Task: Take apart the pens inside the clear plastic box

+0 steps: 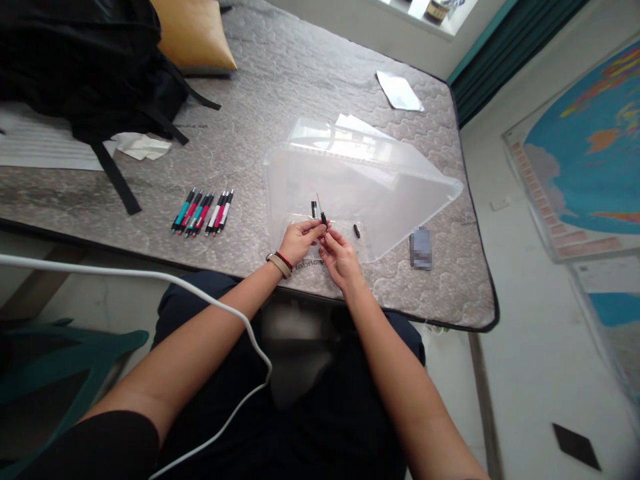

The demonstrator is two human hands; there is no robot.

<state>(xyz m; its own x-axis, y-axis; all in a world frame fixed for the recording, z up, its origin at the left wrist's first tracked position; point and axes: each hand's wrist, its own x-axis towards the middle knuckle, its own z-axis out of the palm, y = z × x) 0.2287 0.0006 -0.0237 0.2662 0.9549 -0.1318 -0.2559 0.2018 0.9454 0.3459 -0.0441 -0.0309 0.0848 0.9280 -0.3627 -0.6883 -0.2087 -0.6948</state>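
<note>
Between the fingertips of my left hand [296, 243] is a black pen part [323, 219], its thin refill pointing up and away from me. My right hand [343, 259] meets it from the right with thumb and fingers pinched together; whatever small thing they grip is hidden. Just beyond my left fingers lies a short dark pen barrel [314, 210]. A small black pen piece [357, 231] rests to the right of my hands. Beneath all this is a clear plastic bag [345, 187], spread out with its far part raised.
Several retractable pens [203, 212] lie in a row at left on the quilted mattress [255, 107]. A phone-like item [421, 249] is at right. Farther off are a black backpack [90, 67], a yellow cushion [195, 33] and a white packet [399, 91]. A white cable [210, 297] crosses over my left arm.
</note>
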